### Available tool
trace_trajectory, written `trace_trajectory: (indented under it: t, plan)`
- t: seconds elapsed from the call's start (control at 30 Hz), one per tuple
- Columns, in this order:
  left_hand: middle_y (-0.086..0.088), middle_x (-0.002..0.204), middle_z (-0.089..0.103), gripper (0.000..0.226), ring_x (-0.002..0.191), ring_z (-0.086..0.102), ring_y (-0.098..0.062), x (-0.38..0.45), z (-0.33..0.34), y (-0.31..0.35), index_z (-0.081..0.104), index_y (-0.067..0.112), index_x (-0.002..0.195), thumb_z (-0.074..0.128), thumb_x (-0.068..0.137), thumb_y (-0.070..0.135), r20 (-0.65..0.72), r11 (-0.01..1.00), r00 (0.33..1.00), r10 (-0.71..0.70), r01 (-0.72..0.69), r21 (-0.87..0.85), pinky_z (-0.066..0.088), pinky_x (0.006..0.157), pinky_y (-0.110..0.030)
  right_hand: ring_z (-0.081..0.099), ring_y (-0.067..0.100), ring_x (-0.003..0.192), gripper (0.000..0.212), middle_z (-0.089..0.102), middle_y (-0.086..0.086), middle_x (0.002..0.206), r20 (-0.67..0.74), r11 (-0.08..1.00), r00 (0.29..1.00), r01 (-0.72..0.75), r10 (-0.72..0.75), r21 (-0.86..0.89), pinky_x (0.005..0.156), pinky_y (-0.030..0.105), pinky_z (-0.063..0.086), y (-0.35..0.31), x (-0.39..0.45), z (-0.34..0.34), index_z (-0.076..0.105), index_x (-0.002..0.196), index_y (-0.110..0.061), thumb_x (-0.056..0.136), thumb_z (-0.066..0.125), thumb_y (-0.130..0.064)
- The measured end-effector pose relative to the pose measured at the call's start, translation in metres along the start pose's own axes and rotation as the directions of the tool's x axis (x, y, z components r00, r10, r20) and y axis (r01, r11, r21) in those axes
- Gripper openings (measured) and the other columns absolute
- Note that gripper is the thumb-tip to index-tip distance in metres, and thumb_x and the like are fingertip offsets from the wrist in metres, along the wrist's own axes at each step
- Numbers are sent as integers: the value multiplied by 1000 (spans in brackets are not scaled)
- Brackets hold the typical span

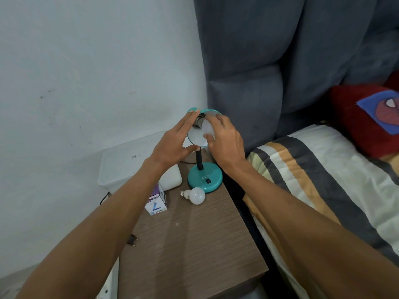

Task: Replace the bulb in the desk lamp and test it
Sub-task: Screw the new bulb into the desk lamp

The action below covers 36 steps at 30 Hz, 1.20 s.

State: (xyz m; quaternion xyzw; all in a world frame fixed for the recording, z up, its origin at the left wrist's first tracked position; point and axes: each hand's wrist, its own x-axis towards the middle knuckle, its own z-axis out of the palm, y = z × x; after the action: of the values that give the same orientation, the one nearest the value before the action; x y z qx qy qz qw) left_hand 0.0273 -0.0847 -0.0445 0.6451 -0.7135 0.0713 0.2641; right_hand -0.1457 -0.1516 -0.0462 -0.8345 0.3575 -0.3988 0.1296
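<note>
A teal desk lamp stands on the brown bedside table (pixel 190 244), its round base (pixel 205 176) carrying a black switch. The lamp's shade (pixel 195 135) is tilted towards me, showing its white inside. My left hand (pixel 174 143) steadies the shade's left rim with flat fingers. My right hand (pixel 223 139) grips a white bulb (pixel 208 129) seated in the shade's socket. A second white bulb (pixel 195 195) lies loose on the table in front of the base. A small white and purple bulb box (pixel 156 201) stands to its left.
A white plastic box (pixel 121 165) sits behind the table against the wall. A black plug (pixel 132 240) lies at the table's left edge. A bed with a striped blanket (pixel 313 180), a red cushion (pixel 362 117) and a grey headboard (pixel 269 61) borders the right.
</note>
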Motion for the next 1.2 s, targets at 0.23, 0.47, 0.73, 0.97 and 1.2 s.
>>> trace_trajectory:
  t: [0.23, 0.47, 0.73, 0.97, 1.2]
  plan:
    - [1, 170, 27, 103, 154, 32, -20, -1, 0, -2, 19, 21, 164, 85, 85, 27, 2, 1000, 1000, 7, -7, 6, 35, 118, -29, 58, 35, 116, 60, 46, 16, 141, 18, 998, 1000, -1, 2, -59, 84, 45, 57, -5, -1, 4, 51, 139, -13, 83, 74, -8]
    - [-4, 168, 31, 100, 149, 41, -26, -2, 1, -3, 23, 16, 163, 84, 85, 27, -14, 1000, 1000, 16, -16, 14, 40, 116, -33, 65, 38, 98, 49, 61, 15, 122, 24, 992, 992, -127, 127, 16, 79, 42, 53, -9, 1, -8, 49, 137, -20, 94, 67, -34]
    - [-6, 168, 32, 100, 148, 42, -28, -1, 3, -3, 24, 14, 163, 85, 85, 26, -26, 1000, 999, 23, -22, 16, 40, 116, -33, 66, 31, 104, 50, 66, 12, 117, 53, 938, 965, -262, 257, 226, 86, 40, 55, -10, 1, -8, 53, 133, -18, 90, 72, -34]
    - [-6, 167, 32, 97, 150, 39, -25, 0, 4, 0, 26, 12, 162, 83, 86, 28, -26, 1000, 999, 26, -25, 8, 36, 116, -26, 64, 33, 105, 51, 61, 12, 124, 55, 945, 965, -261, 255, 197, 84, 38, 52, -9, -3, -2, 47, 134, -17, 91, 69, -32]
    - [-6, 167, 32, 97, 150, 40, -25, -2, 3, -3, 25, 12, 162, 84, 86, 27, -35, 999, 999, 32, -32, 9, 41, 116, -32, 67, 32, 94, 41, 68, 13, 106, 26, 912, 930, -364, 366, 190, 75, 39, 55, -13, 1, 1, 46, 125, -21, 98, 50, -51]
